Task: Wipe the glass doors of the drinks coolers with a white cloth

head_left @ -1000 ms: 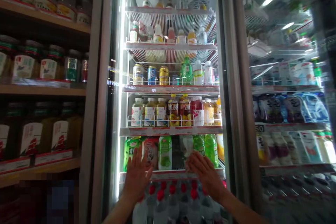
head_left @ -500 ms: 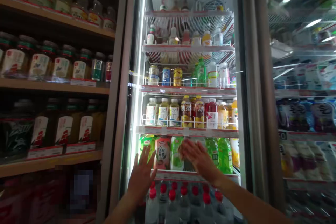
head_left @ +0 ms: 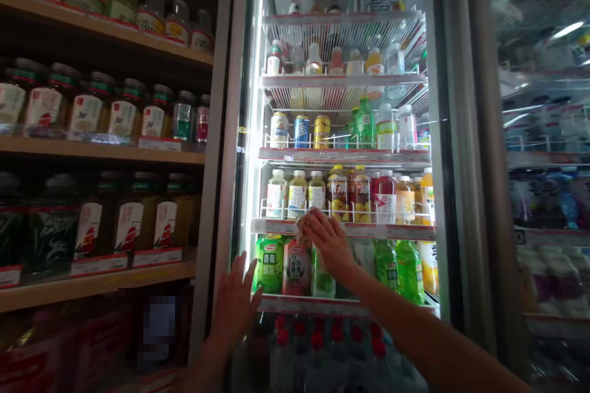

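Note:
My right hand (head_left: 325, 242) reaches up against the glass door (head_left: 286, 313) of a lit drinks fridge. Under its bent fingers is what looks like a crumpled, pale cloth (head_left: 302, 228), mostly hidden by the hand. Lower and to the left, my left hand (head_left: 234, 295) is open with fingers spread, beside the door's left frame (head_left: 221, 153); whether it touches the glass I cannot tell. Behind the glass, near my right hand, stand a pink drink bottle (head_left: 296, 267) and a green one (head_left: 270, 264).
Inside the fridge, wire shelves (head_left: 345, 229) carry several bottles and cans, with red-capped bottles (head_left: 317, 340) at the bottom. Wooden shelves (head_left: 101, 146) with jars stand on the left. Another glass-fronted cooler (head_left: 548, 233) is on the right, past a thick metal frame (head_left: 483, 166).
My right hand has moved up and left across the glass, from the lower shelf to the rail above it. My left hand has shifted slightly left and down. The view has turned slightly left.

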### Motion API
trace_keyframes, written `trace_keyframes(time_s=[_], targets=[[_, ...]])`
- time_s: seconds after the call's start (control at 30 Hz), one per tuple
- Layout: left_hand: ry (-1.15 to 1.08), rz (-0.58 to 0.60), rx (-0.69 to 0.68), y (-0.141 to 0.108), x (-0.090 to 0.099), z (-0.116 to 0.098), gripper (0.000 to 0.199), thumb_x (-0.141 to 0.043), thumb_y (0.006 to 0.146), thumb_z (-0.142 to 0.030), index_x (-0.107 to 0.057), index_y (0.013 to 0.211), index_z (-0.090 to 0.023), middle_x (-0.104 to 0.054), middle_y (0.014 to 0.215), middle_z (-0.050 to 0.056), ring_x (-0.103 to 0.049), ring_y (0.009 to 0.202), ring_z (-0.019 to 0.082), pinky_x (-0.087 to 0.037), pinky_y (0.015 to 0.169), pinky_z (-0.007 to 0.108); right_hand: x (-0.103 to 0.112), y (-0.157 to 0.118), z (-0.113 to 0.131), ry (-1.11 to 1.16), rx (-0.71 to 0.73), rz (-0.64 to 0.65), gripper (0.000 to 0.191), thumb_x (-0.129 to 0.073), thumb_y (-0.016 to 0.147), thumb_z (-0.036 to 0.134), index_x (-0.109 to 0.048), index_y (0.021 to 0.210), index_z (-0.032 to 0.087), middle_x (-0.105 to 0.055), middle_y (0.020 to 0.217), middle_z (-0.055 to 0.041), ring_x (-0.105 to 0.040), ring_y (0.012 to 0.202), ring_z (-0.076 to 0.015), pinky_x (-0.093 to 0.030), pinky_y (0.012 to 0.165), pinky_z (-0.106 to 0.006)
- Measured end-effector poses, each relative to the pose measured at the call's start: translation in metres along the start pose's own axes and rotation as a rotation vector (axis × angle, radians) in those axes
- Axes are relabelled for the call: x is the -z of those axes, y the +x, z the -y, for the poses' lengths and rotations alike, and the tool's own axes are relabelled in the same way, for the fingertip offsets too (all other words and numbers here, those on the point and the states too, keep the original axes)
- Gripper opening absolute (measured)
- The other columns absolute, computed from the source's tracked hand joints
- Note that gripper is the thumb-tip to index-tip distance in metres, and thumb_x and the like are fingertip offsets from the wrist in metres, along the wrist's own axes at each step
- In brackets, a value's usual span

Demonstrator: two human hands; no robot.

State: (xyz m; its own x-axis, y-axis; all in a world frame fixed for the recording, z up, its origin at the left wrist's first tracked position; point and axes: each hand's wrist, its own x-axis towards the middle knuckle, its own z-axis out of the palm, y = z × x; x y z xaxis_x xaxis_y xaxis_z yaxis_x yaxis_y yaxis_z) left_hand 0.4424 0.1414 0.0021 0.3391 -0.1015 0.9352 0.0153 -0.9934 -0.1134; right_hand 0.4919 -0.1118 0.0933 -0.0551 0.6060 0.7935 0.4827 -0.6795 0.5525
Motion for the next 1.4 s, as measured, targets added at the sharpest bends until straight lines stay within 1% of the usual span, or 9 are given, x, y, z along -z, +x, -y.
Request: trace_keyframes(time_s=[0.2, 0.4, 0.57, 0.67, 0.83, 1.03, 1.17, 1.27, 1.4], targets=[[0.006, -0.005, -0.003, 0.001, 0.011, 0.019, 0.048, -0.040, 0.084, -0.029, -0.040, 0.130, -0.018, -0.034, 0.142, 0.015, -0.031, 0.131, 0.028, -0.032, 0.102, 0.049, -0.016, 0.010, 0.051, 0.115, 0.297, 0.068, 0.040, -0.040, 0.089, 0.023, -0.044, 0.129, 0.024, -0.045, 0.137, 0.0024, -0.019, 0.136, -0.0149, -0.028, 0.108, -0.035], [0.053, 0.012, 0.072, 0.002, 0.020, 0.040, 0.050, -0.037, 0.085, -0.032, -0.036, 0.131, -0.012, -0.034, 0.141, 0.018, -0.032, 0.130, 0.030, -0.035, 0.099, 0.050, -0.026, 0.065, 0.065, 0.154, 0.076, 0.065, 0.045, -0.039, 0.087, 0.014, -0.038, 0.132, 0.018, -0.037, 0.142, -0.0044, -0.015, 0.137, -0.0224, -0.027, 0.107, -0.045], [0.032, 0.037, 0.070, 0.001, 0.019, 0.046, 0.051, -0.037, 0.084, -0.033, -0.035, 0.132, -0.016, -0.033, 0.142, 0.016, -0.031, 0.131, 0.029, -0.034, 0.100, 0.050, -0.025, 0.026, 0.075, 0.193, 0.369, 0.115, 0.035, -0.041, 0.089, 0.023, -0.047, 0.123, 0.020, -0.047, 0.134, -0.0019, -0.026, 0.133, -0.0174, -0.034, 0.104, -0.037], [0.000, 0.007, 0.063, 0.009, 0.015, 0.043, 0.049, -0.036, 0.084, -0.034, -0.038, 0.130, -0.016, -0.032, 0.142, 0.016, -0.031, 0.131, 0.030, -0.033, 0.100, 0.051, -0.019, 0.018, 0.046, 0.158, 0.365, 0.121, 0.036, -0.039, 0.090, 0.023, -0.046, 0.126, 0.021, -0.044, 0.137, -0.0021, -0.022, 0.134, -0.0181, -0.030, 0.106, -0.041], [-0.043, -0.056, 0.035, 0.030, 0.007, 0.014, 0.047, -0.034, 0.086, -0.033, -0.040, 0.128, -0.013, -0.033, 0.141, 0.018, -0.030, 0.131, 0.030, -0.032, 0.101, 0.051, 0.004, 0.017, -0.017, 0.002, -0.026, 0.019, 0.041, -0.040, 0.088, 0.016, -0.045, 0.128, 0.020, -0.038, 0.141, -0.0034, -0.015, 0.137, -0.0229, -0.025, 0.107, -0.047], [-0.119, -0.085, -0.073, 0.069, 0.004, -0.034, 0.049, -0.037, 0.086, -0.034, -0.036, 0.133, -0.019, -0.029, 0.145, 0.013, -0.026, 0.134, 0.027, -0.028, 0.105, 0.049, 0.043, -0.025, -0.084, -0.049, 0.174, 0.021, 0.042, -0.040, 0.086, 0.015, -0.047, 0.126, 0.026, -0.042, 0.139, 0.0033, -0.016, 0.137, -0.0136, -0.024, 0.110, -0.037], [-0.153, -0.156, -0.087, 0.103, 0.006, -0.067, 0.050, -0.039, 0.086, -0.037, -0.040, 0.130, -0.015, -0.027, 0.146, 0.015, -0.016, 0.137, 0.030, -0.026, 0.106, 0.050, 0.065, -0.015, -0.151, -0.153, -0.227, -0.085, 0.045, -0.033, 0.085, 0.008, -0.044, 0.129, 0.012, -0.034, 0.143, -0.0135, -0.012, 0.138, -0.0239, -0.019, 0.109, -0.051], [-0.160, -0.218, -0.086, 0.122, 0.013, -0.092, 0.050, -0.039, 0.086, -0.036, -0.040, 0.130, -0.013, -0.027, 0.145, 0.017, -0.014, 0.137, 0.031, -0.023, 0.106, 0.051, 0.075, -0.047, -0.153, -0.186, -0.272, -0.063, 0.046, -0.032, 0.085, 0.007, -0.045, 0.129, 0.015, -0.034, 0.143, -0.0113, -0.015, 0.137, -0.0221, -0.025, 0.107, -0.046], [-0.168, -0.229, -0.201, 0.136, 0.017, -0.121, 0.050, -0.042, 0.085, -0.035, -0.038, 0.132, -0.017, -0.030, 0.145, 0.013, -0.020, 0.136, 0.027, -0.019, 0.108, 0.049, 0.077, -0.120, -0.130, -0.160, 0.008, 0.040, 0.045, -0.036, 0.084, 0.005, -0.053, 0.121, 0.025, -0.044, 0.137, 0.0004, -0.023, 0.135, -0.0172, -0.034, 0.104, -0.037]])
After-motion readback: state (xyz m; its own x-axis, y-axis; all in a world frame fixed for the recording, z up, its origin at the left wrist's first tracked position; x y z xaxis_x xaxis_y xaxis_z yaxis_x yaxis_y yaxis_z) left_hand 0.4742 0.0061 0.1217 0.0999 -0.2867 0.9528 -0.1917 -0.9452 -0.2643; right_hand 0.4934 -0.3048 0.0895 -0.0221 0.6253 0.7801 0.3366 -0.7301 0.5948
